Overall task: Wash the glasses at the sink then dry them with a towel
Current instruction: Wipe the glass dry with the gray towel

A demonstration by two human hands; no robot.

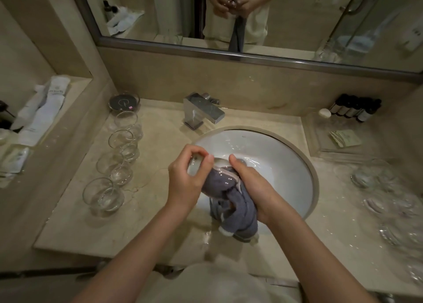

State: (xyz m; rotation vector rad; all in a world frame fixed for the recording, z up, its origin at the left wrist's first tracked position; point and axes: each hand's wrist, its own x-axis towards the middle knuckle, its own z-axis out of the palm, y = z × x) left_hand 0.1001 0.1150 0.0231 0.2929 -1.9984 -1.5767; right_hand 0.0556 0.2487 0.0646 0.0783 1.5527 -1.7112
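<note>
Over the white round sink [286,165]: one clear glass [196,164] pinched by left hand [185,177] fingers; right hand [249,181] gripping one grey towel [231,202] around it. Four clear glasses [114,163] lined on beige counter [160,211], left; right-side glassware blurred, uncountable.

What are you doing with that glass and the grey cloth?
A person is drying a glass over the sink. The left hand pinches the glass while the right hand grips a grey towel against it. Four glasses stand in a row on the counter to the left, and more glasses sit on the wet counter to the right. No water shows at the tap.
</note>
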